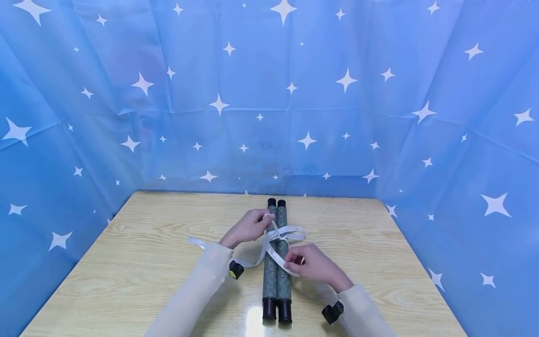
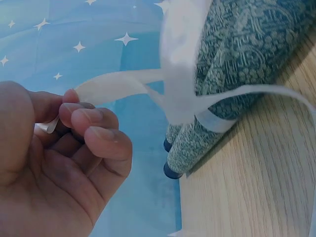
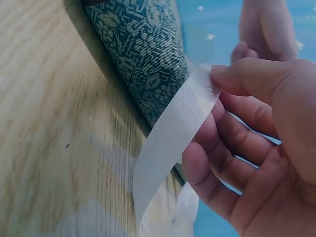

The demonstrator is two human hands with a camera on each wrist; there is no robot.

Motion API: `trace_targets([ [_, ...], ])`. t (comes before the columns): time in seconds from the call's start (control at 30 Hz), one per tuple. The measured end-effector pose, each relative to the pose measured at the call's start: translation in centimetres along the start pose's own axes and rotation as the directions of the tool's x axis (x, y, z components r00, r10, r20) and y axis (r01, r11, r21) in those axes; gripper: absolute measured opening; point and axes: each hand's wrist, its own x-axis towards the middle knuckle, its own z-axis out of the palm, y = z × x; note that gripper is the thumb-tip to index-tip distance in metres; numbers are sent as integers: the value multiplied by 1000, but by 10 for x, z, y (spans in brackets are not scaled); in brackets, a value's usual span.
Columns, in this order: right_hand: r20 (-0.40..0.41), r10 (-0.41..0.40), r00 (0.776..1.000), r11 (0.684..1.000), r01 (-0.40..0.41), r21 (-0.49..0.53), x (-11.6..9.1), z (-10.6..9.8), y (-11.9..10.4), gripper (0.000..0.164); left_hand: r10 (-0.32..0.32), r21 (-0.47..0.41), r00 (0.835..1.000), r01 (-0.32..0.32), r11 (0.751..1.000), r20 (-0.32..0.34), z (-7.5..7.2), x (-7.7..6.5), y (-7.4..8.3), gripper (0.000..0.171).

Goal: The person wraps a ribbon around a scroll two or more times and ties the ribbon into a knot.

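Note:
Two rolled scrolls [image 1: 270,283] lie side by side, covered in dark green patterned cloth with black end knobs [image 1: 285,312]. A white ribbon [image 1: 275,256] goes round their middle, with a loop standing out to the right of the crossing. My left hand [image 1: 250,225], over the far half of the scrolls, pinches one part of the ribbon [image 2: 111,88] between thumb and fingertips, pulled taut in the left wrist view. Nearer and to the right, my right hand [image 1: 313,264] pinches another stretch of ribbon [image 3: 173,123] between thumb and index finger.
The scrolls rest on a light wooden table [image 1: 160,243]. One ribbon tail [image 1: 197,242] trails over the wood to the left, beneath my left forearm. A blue cloth with white stars [image 1: 261,117] hangs behind the table and along both sides.

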Motion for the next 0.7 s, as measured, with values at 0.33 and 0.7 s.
trace_targets([
  [0.33,-87,92,992,996,-93,-10,-28,-15,9,7,-5,1,1000,5,1000,-2,-7,-3,-7,39],
  [0.7,-131,169,977,986,-169,9,-57,-34,17,7,-29,8,999,29,1000,-17,-13,-7,-14,37],
])
